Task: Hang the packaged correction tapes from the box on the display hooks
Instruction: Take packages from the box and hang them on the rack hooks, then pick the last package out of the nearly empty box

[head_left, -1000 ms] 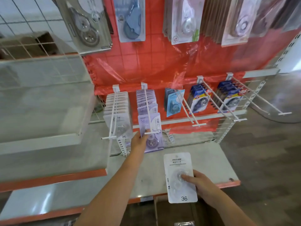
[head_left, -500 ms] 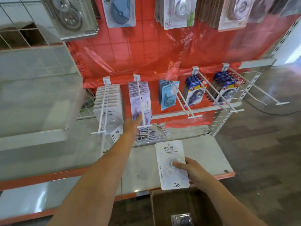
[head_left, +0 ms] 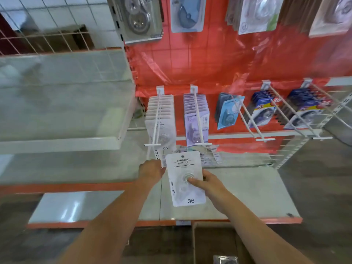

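Observation:
My right hand [head_left: 208, 185] holds a white packaged correction tape [head_left: 182, 166] marked 36, thumb on its clear blister, upright just below the hooks. My left hand [head_left: 151, 170] is at the pack's upper left edge; its fingers point away and are hidden, so its hold is unclear. Straight above, a display hook [head_left: 157, 119] carries a row of matching white packs [head_left: 162, 111]. To its right a second hook [head_left: 198, 121] carries purple packs [head_left: 194, 126]. The open cardboard box [head_left: 200, 244] lies at the bottom with another pack [head_left: 225, 260] inside.
More hooks to the right carry blue packs [head_left: 227, 113] and dark blue packs [head_left: 263, 109]; their long white prongs jut toward me. Larger packs [head_left: 185, 14] hang above on the red panel. A grey shelf [head_left: 247, 197] lies under my hands, and a wire-fronted shelf [head_left: 62, 145] stands at left.
My left hand has drawn back from the purple packs on the second hook and come down to the white pack's left edge. My right hand has lifted the pack up toward the hooks.

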`<state>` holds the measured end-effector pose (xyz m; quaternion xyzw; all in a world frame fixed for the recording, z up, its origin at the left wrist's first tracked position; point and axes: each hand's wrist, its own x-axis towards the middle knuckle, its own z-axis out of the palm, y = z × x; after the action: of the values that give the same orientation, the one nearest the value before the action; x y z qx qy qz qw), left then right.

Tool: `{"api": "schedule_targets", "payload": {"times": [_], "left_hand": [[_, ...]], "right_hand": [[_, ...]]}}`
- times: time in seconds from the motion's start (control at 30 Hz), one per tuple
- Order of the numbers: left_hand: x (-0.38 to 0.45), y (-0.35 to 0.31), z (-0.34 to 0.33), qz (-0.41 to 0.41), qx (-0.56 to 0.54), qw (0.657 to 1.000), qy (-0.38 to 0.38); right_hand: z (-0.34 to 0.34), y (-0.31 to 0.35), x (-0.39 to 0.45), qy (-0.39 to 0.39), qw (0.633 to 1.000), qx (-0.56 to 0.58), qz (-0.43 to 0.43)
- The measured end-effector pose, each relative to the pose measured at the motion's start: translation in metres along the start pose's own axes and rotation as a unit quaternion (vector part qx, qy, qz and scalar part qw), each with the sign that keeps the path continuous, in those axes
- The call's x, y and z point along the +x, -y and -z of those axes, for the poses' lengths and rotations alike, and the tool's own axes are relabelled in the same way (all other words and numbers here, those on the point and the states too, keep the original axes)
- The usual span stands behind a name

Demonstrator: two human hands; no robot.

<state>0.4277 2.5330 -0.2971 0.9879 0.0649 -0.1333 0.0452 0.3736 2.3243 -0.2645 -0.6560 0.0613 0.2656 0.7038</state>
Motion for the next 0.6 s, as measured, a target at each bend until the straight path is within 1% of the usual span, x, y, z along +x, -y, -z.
{"api": "schedule_targets", "payload": {"times": [0.1,0.17,0.33,0.43,0.6], "left_hand": [[-0.004,0.03,0.005,0.02,0.033,0.999,-0.015],[-0.006,0.046,0.011,0.031,0.044,0.998,-0.027],[-0.008,0.071,0.018,0.063,0.049,0.996,-0.027],[-0.009,0.078,0.017,0.065,0.036,0.997,-0.025],[-0.009,0.077,0.017,0.06,0.03,0.998,-0.021]], "right_hand": [[-0.025,0.011,0.003,0.036,0.999,-0.004,0.03],[-0.039,0.016,0.005,0.045,0.998,-0.006,0.048],[-0.06,0.023,0.016,0.005,0.998,0.014,0.06],[-0.064,0.022,0.022,-0.023,0.998,0.007,0.053],[-0.075,0.029,0.034,-0.043,0.997,-0.008,0.067]]}}
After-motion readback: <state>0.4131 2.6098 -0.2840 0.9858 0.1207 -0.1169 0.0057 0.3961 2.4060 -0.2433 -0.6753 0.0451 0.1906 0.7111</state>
